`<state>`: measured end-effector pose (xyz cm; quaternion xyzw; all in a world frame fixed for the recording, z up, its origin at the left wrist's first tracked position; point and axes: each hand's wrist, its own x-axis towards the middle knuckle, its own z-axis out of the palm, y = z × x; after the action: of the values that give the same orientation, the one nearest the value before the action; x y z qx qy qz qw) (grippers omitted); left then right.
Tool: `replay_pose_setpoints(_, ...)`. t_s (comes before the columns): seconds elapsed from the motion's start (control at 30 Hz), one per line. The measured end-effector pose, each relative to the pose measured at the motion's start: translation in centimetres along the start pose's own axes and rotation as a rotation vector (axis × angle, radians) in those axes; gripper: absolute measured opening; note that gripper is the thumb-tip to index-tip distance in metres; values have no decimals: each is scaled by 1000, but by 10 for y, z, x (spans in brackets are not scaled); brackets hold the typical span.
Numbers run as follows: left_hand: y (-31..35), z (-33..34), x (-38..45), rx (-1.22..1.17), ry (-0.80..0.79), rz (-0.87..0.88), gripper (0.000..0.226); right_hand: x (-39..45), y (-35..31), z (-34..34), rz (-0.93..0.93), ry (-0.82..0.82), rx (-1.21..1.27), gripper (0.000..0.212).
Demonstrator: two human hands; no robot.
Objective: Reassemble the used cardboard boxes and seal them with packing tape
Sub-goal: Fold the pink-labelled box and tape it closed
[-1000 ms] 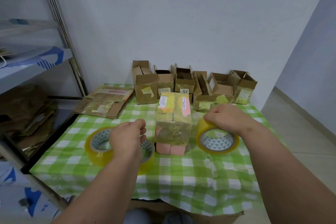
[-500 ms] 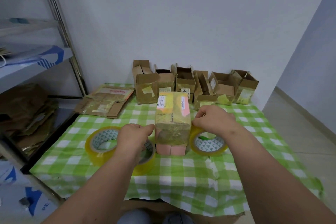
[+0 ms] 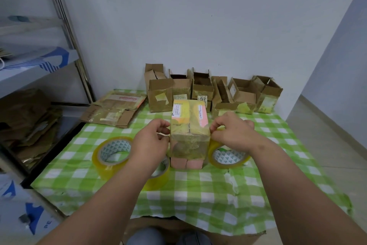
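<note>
On the green checked table [image 3: 198, 191], the left hand [image 3: 151, 143] and right hand [image 3: 232, 131] (fingers curled) pinch the taped box [image 3: 188, 135] between 2 tape rolls.

I am extending both forearms forward, converging toward the centre. My left hand [image 3: 151, 139] is pinching with curled fingers, thumb uppermost. My right hand [image 3: 232, 130] is mirroring it, fingers curled inward.

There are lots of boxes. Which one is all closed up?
The taped box in the middle, between the left hand and the right hand. Its top is sealed shut, while the boxes in the back row stand open.
</note>
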<state>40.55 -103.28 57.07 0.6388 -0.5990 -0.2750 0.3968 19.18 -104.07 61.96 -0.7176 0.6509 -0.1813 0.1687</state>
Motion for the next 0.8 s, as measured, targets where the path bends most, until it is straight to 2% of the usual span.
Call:
replay_pose_setpoints(0.13, 0, -10, 2, 84, -88, 125, 44, -5, 4, -5, -33, -6, 50, 7)
replay_pose_setpoints(0.2, 0, -15, 5, 108, -145, 177, 46, -6, 7, -5, -39, -14, 35, 5)
replay_pose_setpoints(0.33, 0, -20, 11, 114, -231, 203, 45, -7, 10, -6, -30, -33, 30, 13)
replay_pose_setpoints(0.57, -4, -21, 13, 47, -235, 229, 51, -5, 14, -1, -51, -23, -15, 11)
replay_pose_setpoints(0.8, -8, -23, 14, -10, -275, 244, 41, -3, 15, -5, -67, -83, 44, 14)
